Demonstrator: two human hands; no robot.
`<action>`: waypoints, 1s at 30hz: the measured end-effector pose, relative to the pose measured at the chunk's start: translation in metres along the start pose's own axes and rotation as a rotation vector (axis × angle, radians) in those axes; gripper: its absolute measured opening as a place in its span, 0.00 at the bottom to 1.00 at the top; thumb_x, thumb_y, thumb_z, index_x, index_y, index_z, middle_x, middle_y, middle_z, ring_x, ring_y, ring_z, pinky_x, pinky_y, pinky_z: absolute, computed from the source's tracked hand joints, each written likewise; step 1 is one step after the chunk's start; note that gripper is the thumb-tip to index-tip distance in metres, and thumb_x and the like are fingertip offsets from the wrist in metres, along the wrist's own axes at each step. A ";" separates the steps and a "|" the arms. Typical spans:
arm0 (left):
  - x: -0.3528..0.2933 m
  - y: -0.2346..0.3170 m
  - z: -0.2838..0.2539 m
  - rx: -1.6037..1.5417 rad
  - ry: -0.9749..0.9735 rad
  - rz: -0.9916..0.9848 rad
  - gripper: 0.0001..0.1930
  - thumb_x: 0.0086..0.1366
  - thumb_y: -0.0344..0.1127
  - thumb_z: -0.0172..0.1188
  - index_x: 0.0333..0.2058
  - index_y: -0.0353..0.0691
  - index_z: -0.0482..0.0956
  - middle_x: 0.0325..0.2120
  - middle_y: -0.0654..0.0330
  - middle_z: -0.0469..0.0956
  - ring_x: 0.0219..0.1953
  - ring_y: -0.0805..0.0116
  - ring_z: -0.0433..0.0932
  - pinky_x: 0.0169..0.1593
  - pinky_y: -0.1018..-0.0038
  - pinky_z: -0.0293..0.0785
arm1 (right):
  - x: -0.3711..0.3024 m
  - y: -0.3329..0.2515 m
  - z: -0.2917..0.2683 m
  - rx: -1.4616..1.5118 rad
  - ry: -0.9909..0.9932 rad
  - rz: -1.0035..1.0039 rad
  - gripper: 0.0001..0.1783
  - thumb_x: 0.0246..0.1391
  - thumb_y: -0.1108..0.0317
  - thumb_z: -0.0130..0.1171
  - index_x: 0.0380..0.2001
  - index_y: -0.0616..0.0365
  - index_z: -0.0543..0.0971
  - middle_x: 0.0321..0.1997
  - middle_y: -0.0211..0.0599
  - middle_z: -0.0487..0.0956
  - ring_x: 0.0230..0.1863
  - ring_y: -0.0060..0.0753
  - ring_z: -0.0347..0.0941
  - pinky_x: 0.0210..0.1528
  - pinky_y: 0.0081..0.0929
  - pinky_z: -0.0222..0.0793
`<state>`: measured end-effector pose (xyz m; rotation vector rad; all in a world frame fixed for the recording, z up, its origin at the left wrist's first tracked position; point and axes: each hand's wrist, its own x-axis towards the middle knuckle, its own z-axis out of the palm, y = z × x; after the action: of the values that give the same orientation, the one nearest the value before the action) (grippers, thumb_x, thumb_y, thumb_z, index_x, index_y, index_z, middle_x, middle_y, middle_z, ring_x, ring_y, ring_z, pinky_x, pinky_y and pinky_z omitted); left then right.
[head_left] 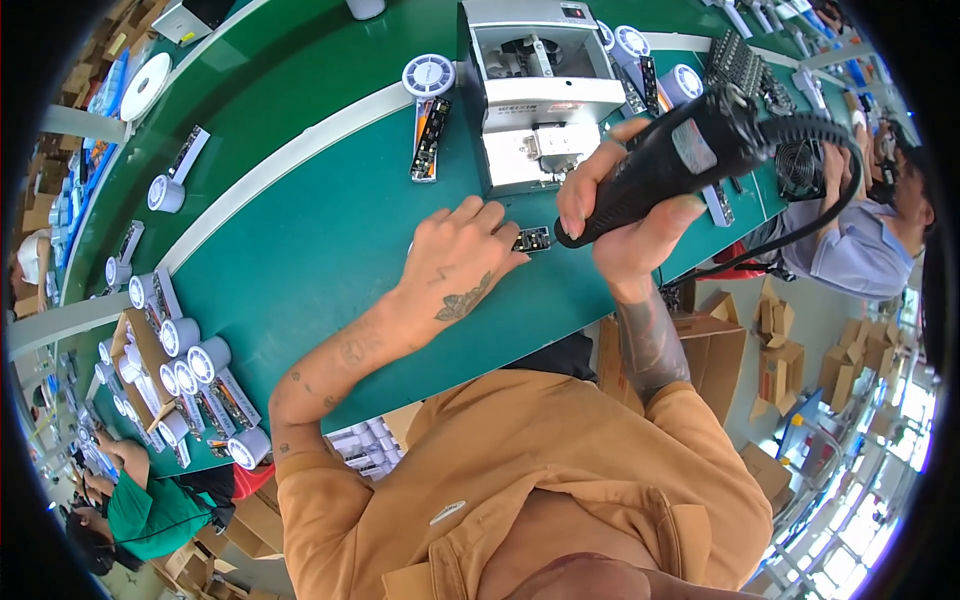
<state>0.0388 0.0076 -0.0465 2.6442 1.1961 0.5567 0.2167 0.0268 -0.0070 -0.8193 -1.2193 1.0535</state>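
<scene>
My left hand [452, 252] lies closed over a small device on the green work surface [330, 260]. The device's exposed circuit board [533, 240] sticks out past my fingertips, and the rest is hidden under the hand. In my right hand [635, 245] is a black electric screwdriver [670, 155], with fingers and thumb wrapped round its body. It is tilted, its lower end close to the end of the circuit board. Whether its bit touches the board, I cannot tell. A dark cable [850, 175] runs from its upper end.
A grey screw feeder [550, 100] stands just beyond my hands. Left of it lies a white round-headed unit [428, 76] with an exposed board. Several similar units [208, 360] crowd the left side. Co-workers [850, 245] sit at both sides, and cardboard boxes [780, 370] stand on the floor.
</scene>
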 end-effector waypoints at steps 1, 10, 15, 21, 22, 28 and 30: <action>0.000 0.000 0.000 0.002 0.001 0.007 0.12 0.53 0.44 0.69 0.26 0.41 0.81 0.26 0.63 0.72 0.36 0.66 0.75 0.32 0.69 0.71 | -0.003 0.003 -0.001 0.018 -0.017 -0.008 0.56 0.46 0.14 0.42 0.55 0.58 0.61 0.18 0.33 0.67 0.12 0.27 0.62 0.15 0.26 0.60; 0.002 0.008 0.012 0.087 0.031 0.048 0.14 0.53 0.44 0.70 0.33 0.42 0.81 0.28 0.64 0.71 0.35 0.67 0.74 0.33 0.68 0.74 | -0.011 -0.011 -0.013 0.243 -0.160 -0.128 0.51 0.49 0.15 0.40 0.51 0.55 0.68 0.21 0.39 0.72 0.14 0.33 0.64 0.18 0.32 0.62; 0.005 0.029 0.006 0.226 0.053 0.046 0.22 0.53 0.46 0.70 0.43 0.39 0.81 0.31 0.63 0.75 0.37 0.67 0.75 0.37 0.68 0.74 | 0.043 -0.039 0.002 0.102 0.053 -0.240 0.60 0.48 0.13 0.35 0.63 0.59 0.58 0.19 0.35 0.69 0.15 0.30 0.65 0.20 0.29 0.64; -0.017 0.036 -0.053 0.462 -0.105 -0.246 0.32 0.53 0.49 0.71 0.51 0.34 0.77 0.33 0.57 0.79 0.38 0.64 0.78 0.39 0.69 0.75 | 0.070 -0.014 0.014 0.022 -0.080 -0.401 0.28 0.68 0.46 0.47 0.51 0.65 0.69 0.18 0.35 0.73 0.15 0.20 0.67 0.17 0.19 0.62; -0.017 0.031 -0.055 0.396 -0.214 -0.279 0.31 0.53 0.49 0.71 0.51 0.33 0.77 0.31 0.57 0.79 0.36 0.63 0.78 0.37 0.69 0.75 | 0.065 -0.013 0.015 0.028 -0.085 -0.398 0.28 0.68 0.46 0.47 0.51 0.65 0.69 0.18 0.35 0.73 0.15 0.20 0.67 0.17 0.19 0.62; -0.008 0.022 -0.062 0.293 -0.392 -0.235 0.29 0.55 0.48 0.71 0.46 0.30 0.76 0.26 0.56 0.78 0.32 0.62 0.79 0.33 0.70 0.75 | 0.019 -0.012 0.013 0.080 -0.013 -0.053 0.58 0.47 0.13 0.37 0.60 0.56 0.57 0.18 0.35 0.68 0.13 0.31 0.64 0.17 0.30 0.63; -0.009 0.023 -0.061 0.278 -0.425 -0.248 0.29 0.55 0.48 0.71 0.45 0.29 0.76 0.26 0.56 0.78 0.32 0.62 0.79 0.34 0.70 0.75 | 0.019 -0.014 0.025 0.123 -0.017 -0.040 0.58 0.46 0.13 0.37 0.60 0.57 0.57 0.18 0.35 0.68 0.13 0.30 0.64 0.17 0.30 0.63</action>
<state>0.0238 -0.0129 0.0143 2.5754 1.5073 -0.2211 0.1950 0.0390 0.0170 -0.6899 -1.1687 1.0934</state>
